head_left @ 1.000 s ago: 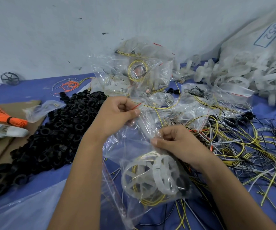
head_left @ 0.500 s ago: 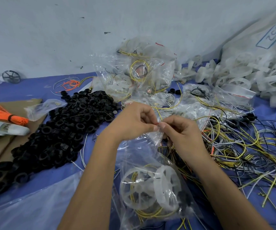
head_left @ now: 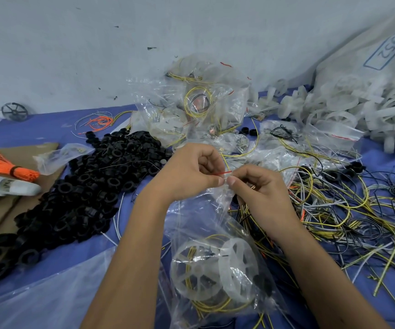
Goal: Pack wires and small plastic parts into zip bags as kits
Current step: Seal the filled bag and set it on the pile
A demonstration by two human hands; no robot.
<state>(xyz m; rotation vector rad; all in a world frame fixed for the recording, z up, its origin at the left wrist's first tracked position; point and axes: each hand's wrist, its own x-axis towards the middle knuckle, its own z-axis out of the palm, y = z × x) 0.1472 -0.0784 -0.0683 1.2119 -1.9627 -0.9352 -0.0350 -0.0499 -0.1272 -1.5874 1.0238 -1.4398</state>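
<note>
Your left hand (head_left: 191, 172) and right hand (head_left: 255, 186) pinch the red-striped top of the clear zip bag (head_left: 215, 252), already holding white plastic wheels (head_left: 215, 269) and yellow wires (head_left: 206, 305); only sealing remains.

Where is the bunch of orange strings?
In the head view the bunch of orange strings lies at the far left on the brown cardboard, just above a white plastic piece and left of the black ring pile.

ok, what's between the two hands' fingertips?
Head view: the zip bag's red seal strip, pinched by left hand and right hand.
</note>
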